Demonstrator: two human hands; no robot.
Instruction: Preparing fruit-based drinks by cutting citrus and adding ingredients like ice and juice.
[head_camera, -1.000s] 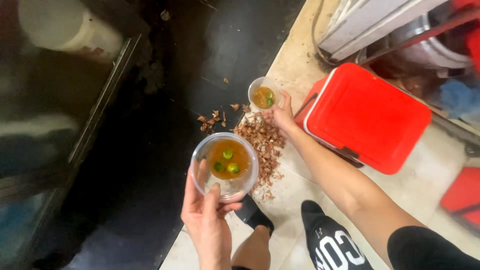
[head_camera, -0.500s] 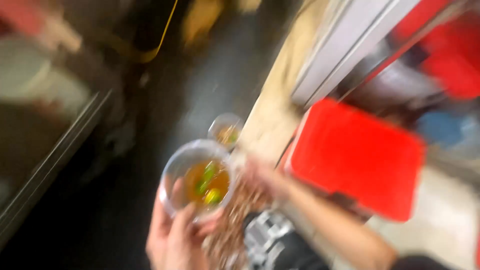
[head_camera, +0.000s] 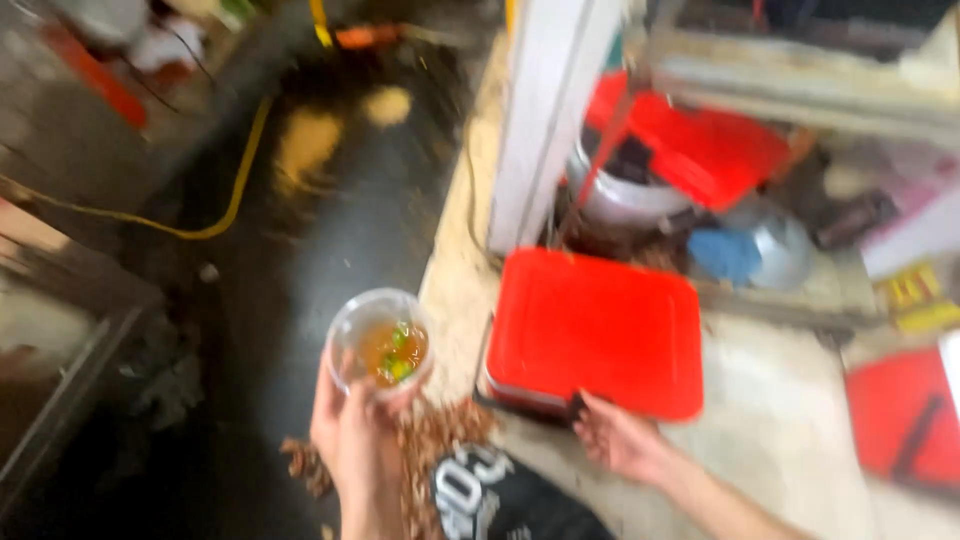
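The left hand (head_camera: 345, 440) was wrapped around one clear plastic cup (head_camera: 378, 345) of amber liquid with green pieces, held over the dark floor (head_camera: 340, 230). The right hand (head_camera: 615, 440), fingers loosely curled, touched the near edge of one red-lidded cooler box (head_camera: 600, 330).

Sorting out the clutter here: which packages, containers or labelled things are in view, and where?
Clear round plastic cup, amber liquid and green pieces, held in left hand.
Red flat-lidded box, floor, by right hand.
Yellow packet, far right, blurred.
No signs or screens visible.
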